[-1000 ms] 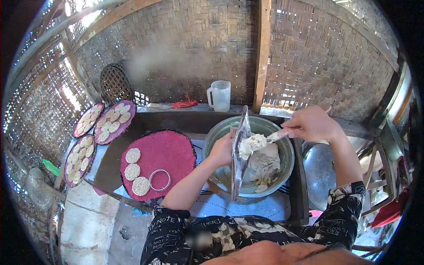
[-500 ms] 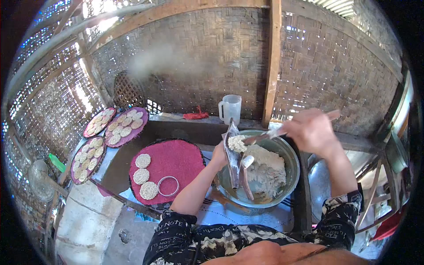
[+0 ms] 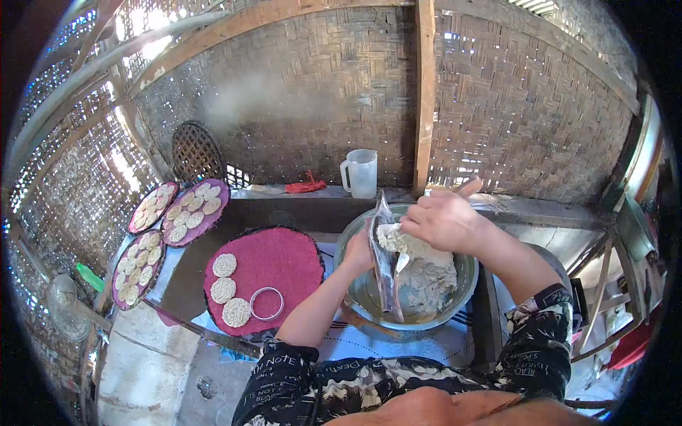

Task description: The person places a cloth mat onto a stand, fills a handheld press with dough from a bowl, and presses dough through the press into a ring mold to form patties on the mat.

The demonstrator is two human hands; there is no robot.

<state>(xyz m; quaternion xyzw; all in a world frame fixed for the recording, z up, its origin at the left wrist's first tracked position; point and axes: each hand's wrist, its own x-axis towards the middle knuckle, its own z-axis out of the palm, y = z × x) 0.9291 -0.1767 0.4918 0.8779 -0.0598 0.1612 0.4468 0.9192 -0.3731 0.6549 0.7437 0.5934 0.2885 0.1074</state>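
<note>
My left hand (image 3: 360, 250) is closed on a dark, dough-smeared board (image 3: 386, 273), tilted over the left part of a green basin (image 3: 467, 291). Pale dough (image 3: 425, 277) is heaped in the basin, and some clings to the board's upper face. In my right hand (image 3: 444, 220) is a wooden-handled tool (image 3: 469, 187), its working end hidden by the hand and dough close to the board. To the left, a round pink cloth-covered tray (image 3: 284, 259) bears several flat textured discs (image 3: 224, 290) and a white ring (image 3: 266, 303).
Several smaller trays of pale discs (image 3: 136, 270) lean at the left. Behind the basin stand a clear pitcher (image 3: 361, 174) and a red item (image 3: 306, 186). A woven basket (image 3: 197, 153) rests against the wall. A wooden post (image 3: 425, 99) rises behind the basin.
My right hand has moved left and down to the board, bringing the tool with it. The board remains in my left hand over the basin. The camera view has shifted slightly.
</note>
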